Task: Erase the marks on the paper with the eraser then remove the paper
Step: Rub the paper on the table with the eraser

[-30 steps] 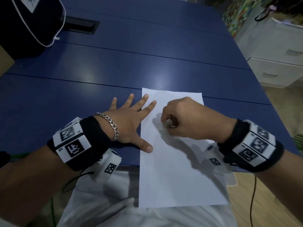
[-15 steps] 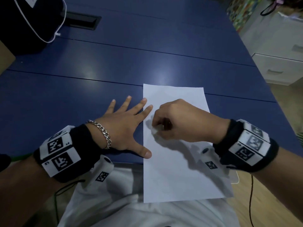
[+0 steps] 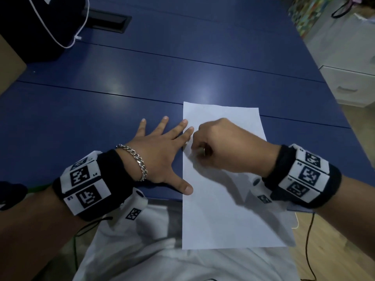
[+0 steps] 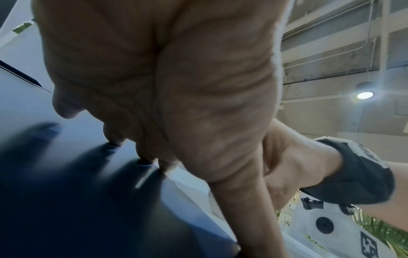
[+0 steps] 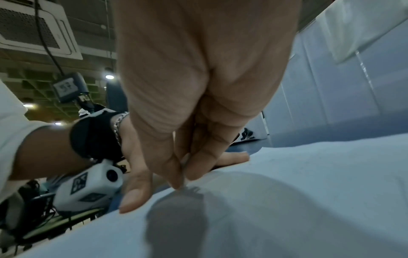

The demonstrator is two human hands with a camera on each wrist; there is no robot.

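A white sheet of paper (image 3: 223, 209) lies on the blue table (image 3: 182, 67), its near end hanging over the table edge above my lap. My left hand (image 3: 162, 151) lies flat with fingers spread, and its thumb and forefinger tip press the paper's left edge. My right hand (image 3: 197, 151) is curled over the paper close to that edge. It pinches a small eraser (image 5: 185, 167) between thumb and fingers, tip down on the sheet. The eraser is almost wholly hidden. No marks show on the visible paper (image 5: 287, 192).
A black bag (image 3: 30, 23) stands at the back left beside a black cable port (image 3: 109, 20). A white drawer cabinet (image 3: 349, 84) stands off the table's right side. A black cable (image 3: 308, 240) hangs at the right.
My right hand with the eraser has slid left across the paper toward its left edge. The left hand still presses the sheet in the same place.
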